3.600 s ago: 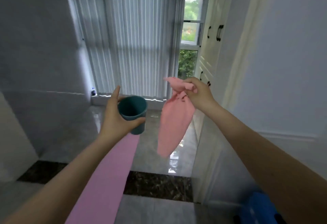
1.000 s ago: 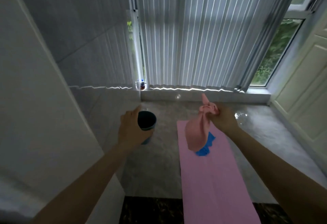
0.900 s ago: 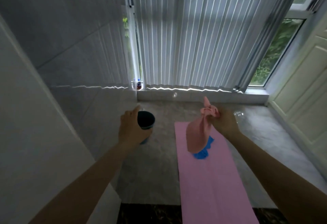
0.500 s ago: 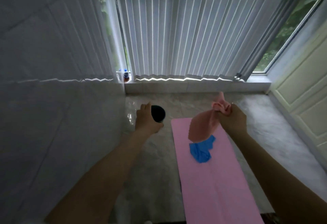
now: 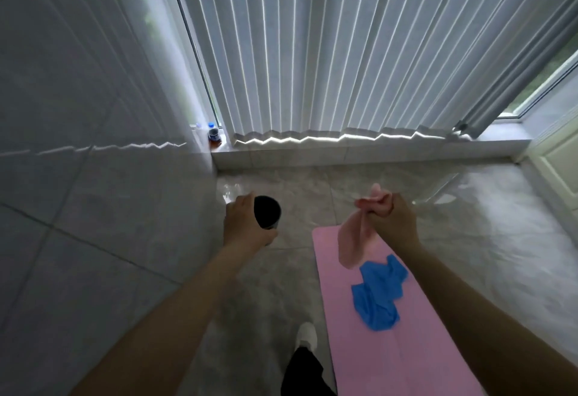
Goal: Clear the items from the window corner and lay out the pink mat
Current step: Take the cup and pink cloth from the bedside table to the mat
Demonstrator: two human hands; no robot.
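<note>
The pink mat (image 5: 387, 348) lies flat on the marble floor, its far end below my right hand. My left hand (image 5: 244, 226) grips a dark teal cup (image 5: 267, 211), held above the floor left of the mat. A bunched pink cloth (image 5: 352, 245) hangs from my right hand (image 5: 391, 220) over the mat's far end. On the mat, just nearer to me than the hanging cloth, lies a crumpled blue cloth (image 5: 377, 298).
A small bottle with a blue cap (image 5: 214, 136) stands on the window sill (image 5: 375, 148) in the left corner, beside a tiled wall (image 5: 93, 176). Vertical blinds (image 5: 344, 51) cover the window. White cupboard doors (image 5: 560, 164) stand at the right. My shoe (image 5: 306, 336) is near the mat's left edge.
I have walked closer to the window corner and the view has tilted down. Both hands keep their hold; the blue cloth and my shoe now show more fully.
</note>
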